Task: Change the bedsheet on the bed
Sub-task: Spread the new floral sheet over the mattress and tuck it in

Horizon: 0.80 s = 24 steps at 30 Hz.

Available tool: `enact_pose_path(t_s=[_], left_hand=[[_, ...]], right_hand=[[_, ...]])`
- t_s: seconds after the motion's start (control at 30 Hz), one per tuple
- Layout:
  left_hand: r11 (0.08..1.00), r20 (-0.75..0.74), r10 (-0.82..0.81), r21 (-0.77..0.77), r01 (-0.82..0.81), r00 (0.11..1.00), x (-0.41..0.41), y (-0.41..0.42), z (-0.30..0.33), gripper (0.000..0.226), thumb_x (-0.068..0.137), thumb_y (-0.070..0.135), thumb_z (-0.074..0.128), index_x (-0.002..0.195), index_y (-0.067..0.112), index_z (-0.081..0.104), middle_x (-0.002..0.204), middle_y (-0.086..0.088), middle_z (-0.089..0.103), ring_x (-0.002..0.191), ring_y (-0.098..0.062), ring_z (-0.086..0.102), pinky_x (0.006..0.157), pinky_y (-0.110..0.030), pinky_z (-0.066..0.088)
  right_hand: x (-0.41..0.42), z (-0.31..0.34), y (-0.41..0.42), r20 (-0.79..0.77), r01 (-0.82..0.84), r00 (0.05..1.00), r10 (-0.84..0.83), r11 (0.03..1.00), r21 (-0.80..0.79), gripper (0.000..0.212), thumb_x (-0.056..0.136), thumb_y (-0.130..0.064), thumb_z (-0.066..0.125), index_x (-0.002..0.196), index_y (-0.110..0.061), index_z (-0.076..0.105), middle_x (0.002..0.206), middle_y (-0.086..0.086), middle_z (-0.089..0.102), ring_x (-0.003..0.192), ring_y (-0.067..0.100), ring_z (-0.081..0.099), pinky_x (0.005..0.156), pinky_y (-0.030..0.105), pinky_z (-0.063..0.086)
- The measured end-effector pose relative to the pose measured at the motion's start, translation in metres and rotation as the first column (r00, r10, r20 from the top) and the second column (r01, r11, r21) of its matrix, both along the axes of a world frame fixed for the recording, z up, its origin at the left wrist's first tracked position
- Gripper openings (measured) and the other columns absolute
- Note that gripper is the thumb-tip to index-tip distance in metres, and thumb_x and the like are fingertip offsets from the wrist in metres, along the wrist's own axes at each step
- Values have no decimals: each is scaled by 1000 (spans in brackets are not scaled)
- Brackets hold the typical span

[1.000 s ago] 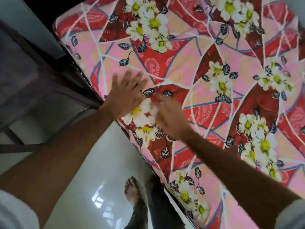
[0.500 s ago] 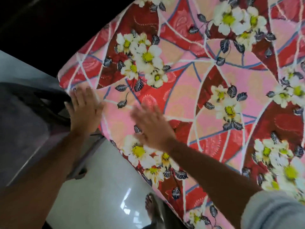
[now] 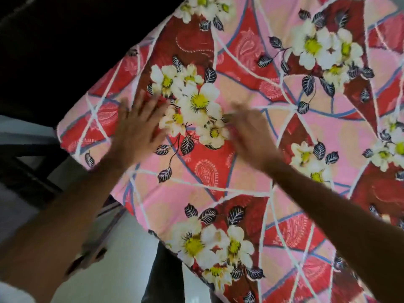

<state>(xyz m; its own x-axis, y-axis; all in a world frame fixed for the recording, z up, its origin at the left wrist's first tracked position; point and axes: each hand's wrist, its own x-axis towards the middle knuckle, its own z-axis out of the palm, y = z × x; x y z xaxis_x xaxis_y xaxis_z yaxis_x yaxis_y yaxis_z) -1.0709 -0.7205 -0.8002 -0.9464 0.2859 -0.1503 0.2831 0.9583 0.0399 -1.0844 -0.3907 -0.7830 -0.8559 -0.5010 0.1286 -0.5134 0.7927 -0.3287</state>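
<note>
Left hand (image 3: 137, 130) flat on the floral bedsheet (image 3: 251, 171), fingers spread, palm down, close to the bed's near-left corner. Right hand (image 3: 251, 136) just beside it toward the middle of the bed, blurred, also palm down on the cloth; grip seemingly loose and open, pinching nothing, though hard to tell for sure through the blur. Bedsheet itself laid over the whole visible top of the bed and draped over the near edge and the left corner, pattern mostly taut between the two hands.

Step in hand, by the look of it: smoothing the fresh sheet near the corner, spreading mostly done. Next move likely calls for sweeping any slack outward toward the corner and the near edge, then tucking the hanging cloth under the mattress there.

Left of the bed, a dark frame (image 3: 26, 162) of some kind close against the corner, possibly cramping a tuck on that side. Below the near edge, pale glossy floor (image 3: 122, 267) and a dark trouser leg (image 3: 164, 272) close to the bed.
</note>
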Motion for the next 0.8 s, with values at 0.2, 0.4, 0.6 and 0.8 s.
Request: enact_pose_path(t_s=[0.2, 0.4, 0.6, 0.8], left_hand=[[995, 70, 96, 11, -97, 993, -44, -105, 1, 75, 99, 56, 29, 163, 26, 5, 170, -11, 6, 154, -40, 10, 118, -63, 18], [990, 53, 28, 140, -35, 998, -64, -114, 15, 71, 101, 44, 31, 162, 14, 13, 168, -18, 13, 154, -39, 16, 120, -60, 19], [854, -140, -453, 217, 474, 881, -139, 3, 31, 60, 105, 40, 35, 159, 19, 25, 169, -10, 15, 156, -28, 13, 124, -58, 13], [775, -72, -627, 40, 630, 776, -182, 27, -8, 65, 105, 56, 24, 163, 31, 9, 171, 0, 5, 157, -25, 7, 125, -56, 7]], right_hand=[[-59, -5, -22, 11, 466, 864, -504, 807, 362, 77, 100, -62, 21, 159, -13, 14, 167, 8, 10, 154, 29, 7, 122, 56, 9], [8, -1, -196, 176, -201, 972, 154, 936, 288, 90, 90, -63, 45, 158, -10, 20, 165, 11, 17, 153, 32, 7, 120, 58, 6], [37, 1, -256, 143, -740, 661, 737, 610, 283, 55, 99, -42, 37, 149, -20, 44, 163, 8, 25, 152, 30, 17, 121, 50, 6], [-39, 0, -123, 183, -483, 858, 480, 875, -30, 36, 90, -12, 62, 124, -2, 64, 143, 19, 53, 135, 36, 46, 112, 54, 32]])
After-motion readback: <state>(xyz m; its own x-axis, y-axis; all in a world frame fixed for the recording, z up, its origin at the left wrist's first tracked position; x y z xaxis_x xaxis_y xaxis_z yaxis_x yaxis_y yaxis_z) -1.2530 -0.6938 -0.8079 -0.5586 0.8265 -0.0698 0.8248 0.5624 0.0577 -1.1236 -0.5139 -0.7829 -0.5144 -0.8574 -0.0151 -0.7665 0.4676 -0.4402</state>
